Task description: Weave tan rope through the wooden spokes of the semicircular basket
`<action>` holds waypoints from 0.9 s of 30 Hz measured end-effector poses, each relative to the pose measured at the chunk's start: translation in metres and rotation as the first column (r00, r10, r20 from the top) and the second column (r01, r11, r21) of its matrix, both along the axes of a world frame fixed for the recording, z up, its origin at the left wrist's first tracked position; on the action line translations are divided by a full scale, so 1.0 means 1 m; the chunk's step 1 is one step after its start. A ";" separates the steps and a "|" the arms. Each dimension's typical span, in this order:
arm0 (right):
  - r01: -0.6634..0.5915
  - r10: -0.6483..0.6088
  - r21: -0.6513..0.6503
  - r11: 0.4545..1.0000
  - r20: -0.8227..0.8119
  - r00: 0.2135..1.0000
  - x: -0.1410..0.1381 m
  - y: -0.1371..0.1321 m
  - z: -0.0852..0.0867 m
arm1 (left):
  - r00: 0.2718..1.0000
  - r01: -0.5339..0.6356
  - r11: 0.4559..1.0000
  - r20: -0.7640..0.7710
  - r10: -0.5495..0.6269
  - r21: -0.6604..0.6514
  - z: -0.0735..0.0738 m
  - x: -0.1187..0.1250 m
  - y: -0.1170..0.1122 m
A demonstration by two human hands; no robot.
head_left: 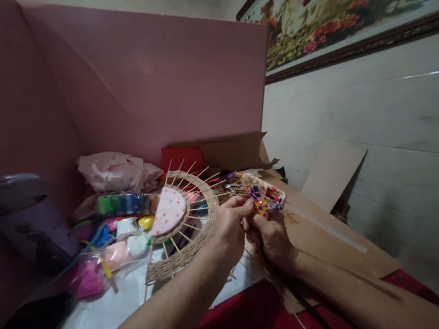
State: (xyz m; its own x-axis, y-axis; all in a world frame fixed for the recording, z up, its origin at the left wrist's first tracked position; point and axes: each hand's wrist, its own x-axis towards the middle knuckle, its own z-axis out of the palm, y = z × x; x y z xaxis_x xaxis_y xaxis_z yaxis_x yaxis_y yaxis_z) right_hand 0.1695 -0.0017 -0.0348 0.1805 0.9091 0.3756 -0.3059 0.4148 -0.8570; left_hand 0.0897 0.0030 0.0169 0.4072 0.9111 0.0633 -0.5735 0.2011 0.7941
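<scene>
A round woven piece (195, 218) made of jute twine wound on thin wooden sticks, with a pink dotted fabric centre (168, 210), is held up over the table. My left hand (230, 229) is closed on its right rim. My right hand (270, 237) grips a glue gun (263, 193) covered in a colourful flower pattern, its tip close to the rim and the stick ends. A dark cord (309, 311) trails from the gun along my right forearm.
White paper (97, 317) covers a red tabletop (248, 321). Bags of coloured craft material (107, 243) lie at the left, with a purple appliance (23, 218) beside them. Cardboard sheets (331, 236) and an open box (234, 154) sit at the right, with a pink board (148, 81) behind.
</scene>
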 end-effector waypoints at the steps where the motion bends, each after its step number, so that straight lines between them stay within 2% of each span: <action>1: -0.005 0.005 0.003 1.000 -0.005 1.000 0.000 0.000 0.000 | 1.000 -0.015 1.000 0.008 0.015 -0.005 0.000 0.000 0.001; 6: 0.061 -0.061 0.029 0.998 -0.026 0.998 -0.004 -0.004 0.001 | 0.998 -0.067 0.998 -0.006 0.067 0.001 -0.001 0.000 0.002; 13: -0.044 0.042 -0.025 0.999 -0.059 0.997 -0.002 -0.004 0.002 | 1.000 -0.029 1.000 -0.007 0.029 0.008 -0.005 0.000 0.003; 20: -0.078 0.073 -0.046 0.996 -0.100 0.992 -0.004 -0.008 0.009 | 0.981 -0.041 0.999 -0.190 0.047 0.034 -0.006 -0.007 0.008; 27: -0.040 0.039 -0.017 0.999 -0.018 0.999 -0.002 -0.004 0.001 | 0.955 -0.086 0.996 -0.282 0.090 0.026 0.001 -0.008 0.004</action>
State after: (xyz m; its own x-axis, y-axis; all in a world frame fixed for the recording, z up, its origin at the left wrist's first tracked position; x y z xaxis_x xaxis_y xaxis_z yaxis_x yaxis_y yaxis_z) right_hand 0.1671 -0.0056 -0.0341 0.1508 0.9219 0.3569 -0.3372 0.3873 -0.8581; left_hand 0.0820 0.0071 0.0176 0.3284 0.9441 -0.0299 -0.3404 0.1478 0.9286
